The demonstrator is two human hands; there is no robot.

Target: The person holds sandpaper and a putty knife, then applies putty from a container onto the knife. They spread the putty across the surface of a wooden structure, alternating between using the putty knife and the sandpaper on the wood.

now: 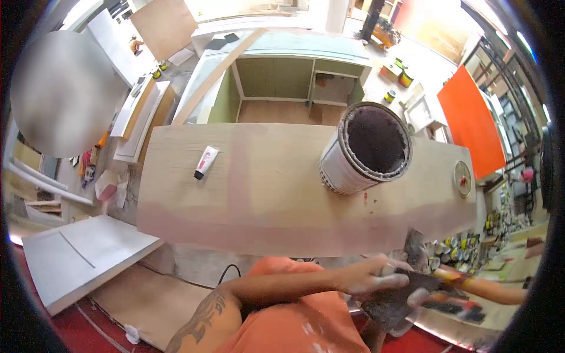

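a: both hands sit together below the wooden board (282, 194). the left hand (376, 276) grips a wide scraper (391, 303); the right hand (426, 297) clamps a second putty knife (415, 250). wipe blade on blade, flat.
b: and the filler?
a: dark, gritty paste in the round tin (366, 150) standing on the board, rim crusted.

A single head-worn fisheye camera is looking forward and steeply down, close over the bench (265, 200), with the hands (376, 276) sitting near the frame's lower edge.
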